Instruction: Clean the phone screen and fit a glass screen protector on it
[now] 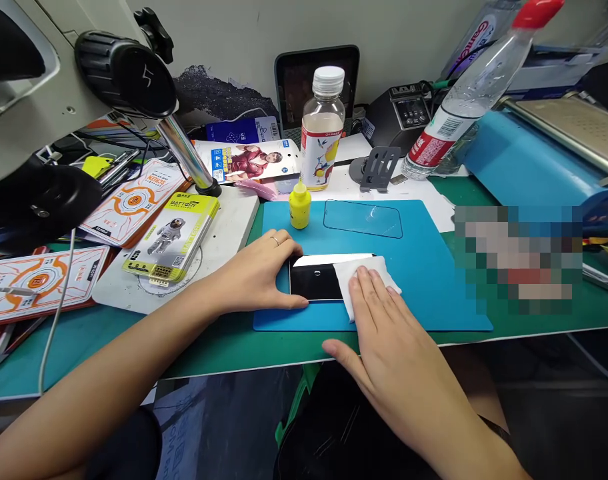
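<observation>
A black smartphone [316, 283] lies flat on the blue mat [429, 293], its glossy face up. My left hand [261, 270] grips its left end, thumb along the near edge and fingers at the far corner. With straight fingers held together, my right hand [389, 340] presses a white wipe [345, 283] onto the phone's right part, which is hidden under it. Farther back on the mat rest a clear screen protector [363, 219] with a black border and a small yellow bottle [299, 207].
At the left are a microscope stand [184, 150], a battery box [171, 237] and orange-white packets [134, 200]. Behind the mat stand a drink bottle [323, 143], a grey phone holder [381, 168] and a tilted water bottle [449, 127]. A blue machine [529, 167] occupies the right.
</observation>
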